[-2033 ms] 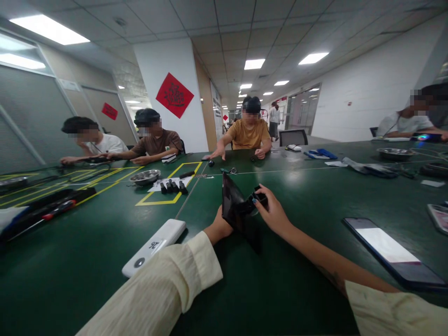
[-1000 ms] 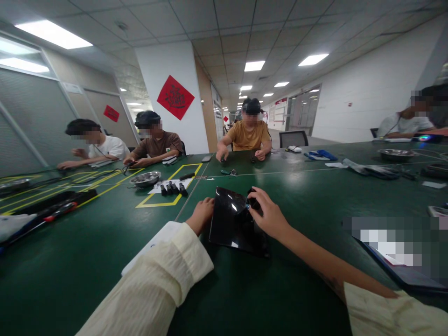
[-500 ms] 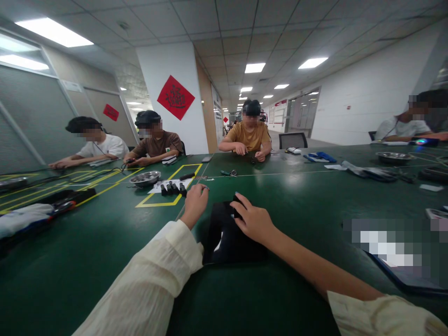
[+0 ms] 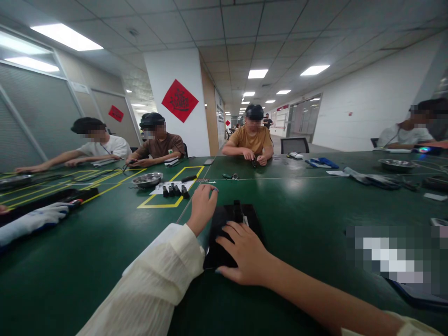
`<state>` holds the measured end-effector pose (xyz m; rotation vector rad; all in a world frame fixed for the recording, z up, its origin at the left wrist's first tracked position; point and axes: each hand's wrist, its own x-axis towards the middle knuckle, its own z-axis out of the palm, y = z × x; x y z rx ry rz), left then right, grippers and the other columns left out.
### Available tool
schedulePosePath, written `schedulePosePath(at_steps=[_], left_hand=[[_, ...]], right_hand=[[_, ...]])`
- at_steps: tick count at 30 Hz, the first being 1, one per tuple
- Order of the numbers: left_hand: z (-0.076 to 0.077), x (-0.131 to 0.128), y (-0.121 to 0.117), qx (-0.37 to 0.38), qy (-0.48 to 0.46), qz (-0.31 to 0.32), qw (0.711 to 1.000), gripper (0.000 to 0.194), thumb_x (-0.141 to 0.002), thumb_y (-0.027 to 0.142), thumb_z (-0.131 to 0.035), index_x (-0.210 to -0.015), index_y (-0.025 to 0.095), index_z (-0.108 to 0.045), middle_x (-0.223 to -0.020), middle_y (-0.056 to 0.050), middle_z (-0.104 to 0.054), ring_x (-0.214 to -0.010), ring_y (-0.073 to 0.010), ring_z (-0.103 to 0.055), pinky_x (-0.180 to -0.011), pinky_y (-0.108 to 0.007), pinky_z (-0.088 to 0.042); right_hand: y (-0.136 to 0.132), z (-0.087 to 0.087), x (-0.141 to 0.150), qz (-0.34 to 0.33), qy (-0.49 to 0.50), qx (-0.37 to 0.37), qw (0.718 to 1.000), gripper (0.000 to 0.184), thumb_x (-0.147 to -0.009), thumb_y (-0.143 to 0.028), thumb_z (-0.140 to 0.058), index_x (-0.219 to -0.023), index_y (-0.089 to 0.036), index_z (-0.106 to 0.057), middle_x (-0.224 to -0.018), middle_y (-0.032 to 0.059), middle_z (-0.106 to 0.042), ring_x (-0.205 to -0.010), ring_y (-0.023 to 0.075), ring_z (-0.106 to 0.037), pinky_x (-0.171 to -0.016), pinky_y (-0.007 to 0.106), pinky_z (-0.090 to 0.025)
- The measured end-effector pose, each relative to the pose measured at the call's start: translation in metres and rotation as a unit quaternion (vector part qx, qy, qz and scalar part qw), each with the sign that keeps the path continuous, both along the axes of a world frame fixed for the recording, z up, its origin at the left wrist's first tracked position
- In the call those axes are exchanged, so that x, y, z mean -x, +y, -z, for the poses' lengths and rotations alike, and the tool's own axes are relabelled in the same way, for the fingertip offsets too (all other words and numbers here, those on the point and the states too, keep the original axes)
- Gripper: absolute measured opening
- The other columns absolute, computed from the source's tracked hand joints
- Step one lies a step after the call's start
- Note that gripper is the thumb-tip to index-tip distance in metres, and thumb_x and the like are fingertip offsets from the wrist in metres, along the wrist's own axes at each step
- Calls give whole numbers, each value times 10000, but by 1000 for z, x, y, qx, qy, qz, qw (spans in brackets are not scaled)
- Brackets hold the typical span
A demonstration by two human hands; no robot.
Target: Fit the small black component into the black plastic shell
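1. A green table [image 4: 297, 242] fills the lower view in a bright office; a co-worker [image 4: 254, 140] in a tan shirt sits across it.
2. The black panel [image 4: 217, 228] lies on the table in front of the person, between and partly beneath the hands, with a dark block [image 4: 238, 211] on its far part.
3. The right hand [image 4: 250, 254] is palm down over the panel, fingers fanned wide, thumb near the close edge; its forearm slants in from the lower right.
4. The left hand [image 4: 203, 207] is by the panel's far left corner, wrist bent up, fingers curled forward; whether it grips anything cannot be told.
5. The left sleeve [image 4: 150, 284] crosses partly over a white slab [image 4: 152, 247].
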<state>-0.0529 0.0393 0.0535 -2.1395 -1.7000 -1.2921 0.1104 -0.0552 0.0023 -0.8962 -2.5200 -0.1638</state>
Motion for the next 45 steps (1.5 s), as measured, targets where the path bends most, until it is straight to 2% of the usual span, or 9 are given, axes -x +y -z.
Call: schedulePosePath(at_steps=[3, 9, 11, 15, 17, 26, 36, 41, 45], left_hand=[[1, 0, 2, 6, -38, 32, 999, 174, -778, 228, -390, -750, 187, -558, -837, -47, -568, -892, -200, -508, -841, -340, -382], [-3, 2, 4, 47, -213, 84, 972, 141, -702, 264, -449, -660, 185, -558, -761, -25, -571, -838, -190, -512, -805, -319, -364], [-11, 6, 2, 86, -337, 106, 932, 144, -678, 285, -468, -667, 179, -565, -766, -19, -582, -834, -179, -523, -770, -297, -368], [-29, 16, -3, 166, -570, 137, 793, 144, -598, 288, -529, -675, 166, -539, -737, -1, -569, -735, -138, -544, -637, -241, -367], [-32, 17, -3, 160, -609, 129, 766, 131, -573, 267, -532, -653, 164, -522, -700, 16, -549, -692, -116, -536, -614, -225, -358], [-6, -8, -3, 155, -567, 118, 801, 182, -569, 317, -538, -665, 162, -537, -695, 16, -554, -691, -122, -523, -615, -234, -345], [18, -24, -5, 144, -518, 110, 836, 145, -610, 308, -503, -650, 173, -539, -686, 9, -552, -716, -140, -515, -642, -241, -368], [29, -24, 0, 146, -505, 94, 846, 162, -606, 319, -472, -656, 176, -530, -711, 2, -562, -715, -141, -510, -669, -250, -378], [44, -28, 0, 131, -461, 84, 874, 167, -636, 330, -437, -643, 185, -521, -690, 6, -549, -737, -156, -508, -704, -264, -374]], right_hand=[[2, 4, 0, 7, -24, 51, 998, 694, -737, -635, -426, -1292, -220, -380, -1348, 131, -362, -1215, 288, -329, -972, 446, -281], [7, 7, 3, 25, -66, 73, 995, 523, -849, -503, -343, -1324, -284, -334, -1368, 118, -350, -1263, 308, -274, -996, 477, -246], [9, 7, 3, 29, -78, 79, 993, 484, -864, -473, -330, -1324, -323, -322, -1393, 106, -310, -1283, 319, -233, -1003, 512, -208], [8, 5, 3, 27, -87, 92, 992, 445, -880, -446, -294, -1320, -383, -299, -1421, 88, -258, -1297, 341, -185, -993, 571, -155], [7, 5, 3, 22, -85, 96, 992, 439, -883, -434, -284, -1320, -400, -289, -1427, 83, -242, -1299, 350, -170, -989, 584, -140], [12, -4, 11, 34, -97, 135, 986, 451, -854, -429, -324, -1305, -407, -327, -1430, 69, -201, -1298, 385, -108, -953, 649, -62], [14, -9, 15, 29, -99, 118, 988, 419, -851, -441, -319, -1260, -387, -393, -1309, 86, -330, -1270, 384, -168, -908, 691, -102], [26, -3, 3, 100, -79, 151, 980, 580, -774, -665, -285, -1172, -292, -481, -1341, 121, -316, -1271, 414, -157, -922, 672, -86], [41, 3, -10, 200, -69, 172, 962, 461, -836, -539, -285, -1143, -260, -487, -1356, 122, -304, -1281, 404, -151, -929, 659, -92]])
